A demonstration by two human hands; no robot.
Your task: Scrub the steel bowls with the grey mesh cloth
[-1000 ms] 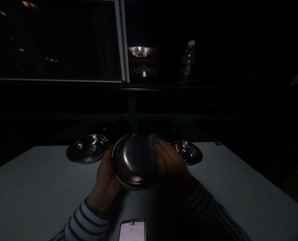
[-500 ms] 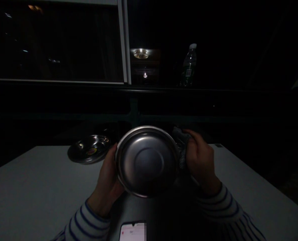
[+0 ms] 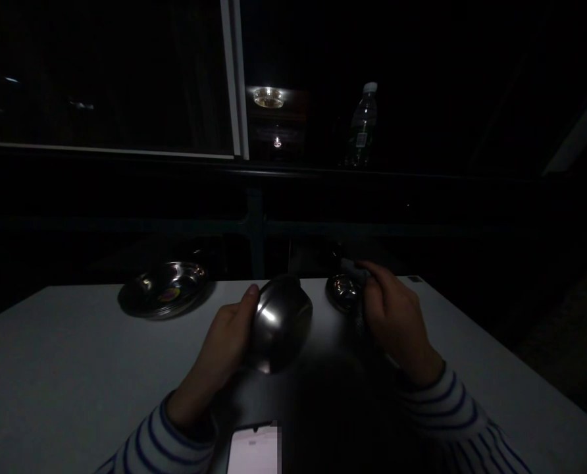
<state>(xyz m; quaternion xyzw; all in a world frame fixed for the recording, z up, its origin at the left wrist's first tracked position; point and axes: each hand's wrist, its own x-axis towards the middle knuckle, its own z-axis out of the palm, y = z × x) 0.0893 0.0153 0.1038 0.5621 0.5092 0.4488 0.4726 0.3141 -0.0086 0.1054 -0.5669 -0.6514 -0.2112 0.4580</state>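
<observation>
A shallow stainless steel plate (image 3: 281, 322) is tilted steeply above the table, gripped at its left edge by my left hand (image 3: 229, 336) with the thumb on the near face. My right hand (image 3: 395, 316) is closed around a grey cloth (image 3: 355, 271), and the cloth sticks out beyond the fingers, apart from the plate. Just left of that hand, near the table's far edge, is a small shiny metal dish (image 3: 343, 293), partly hidden by the cloth and fingers.
Several nested steel plates (image 3: 162, 289) with a yellow sticker lie at the back left of the white table (image 3: 91, 368). A lit phone (image 3: 254, 451) rests at the near edge. Beyond the table, a plastic bottle (image 3: 364, 125) stands by the dark window.
The plate has turned from its round face toward me to a steep tilt, moving slightly left. My right hand with the cloth is now apart from it, and the small dish behind shows.
</observation>
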